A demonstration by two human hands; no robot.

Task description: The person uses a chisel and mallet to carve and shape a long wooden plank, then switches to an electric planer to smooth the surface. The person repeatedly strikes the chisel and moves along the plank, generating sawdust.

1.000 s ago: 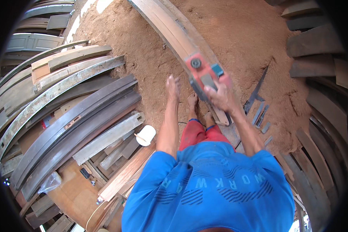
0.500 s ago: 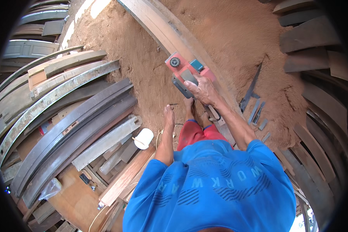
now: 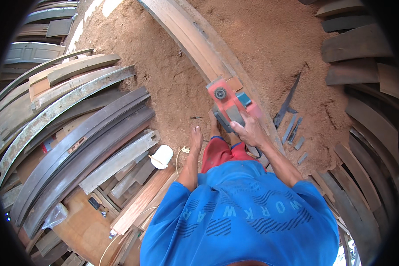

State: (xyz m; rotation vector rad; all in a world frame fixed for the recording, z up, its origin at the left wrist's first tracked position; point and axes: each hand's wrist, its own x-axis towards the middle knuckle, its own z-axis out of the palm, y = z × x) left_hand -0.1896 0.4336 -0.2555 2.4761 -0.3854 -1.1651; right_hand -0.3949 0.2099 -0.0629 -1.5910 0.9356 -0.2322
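Note:
My right hand (image 3: 250,131) is wrapped round the rear handle of a red electric planer (image 3: 229,101) with a black front knob and a teal part on its side. Under the planer lies a long wooden board (image 3: 188,37), resting on a wider plank (image 3: 210,40) and running away toward the far left. Off to the left, my left hand (image 3: 197,134) hangs low over the ground with nothing seen in it, thumb and finger slightly apart. A small, thin dark stick (image 3: 195,117) is just beyond its fingertips, apart from them.
Stacked boards (image 3: 84,128) fill the left side, and more timber (image 3: 359,73) lines the right. A white bucket (image 3: 162,156) stands beside my left forearm. On the sawdust at right lie a handsaw (image 3: 286,104) and several chisel-like tools (image 3: 294,131). A pale cord (image 3: 178,162) trails near the bucket.
The planer and my right hand have come back toward me and to the right along the board. My left hand has drawn nearer me, away from the thin dark stick it held.

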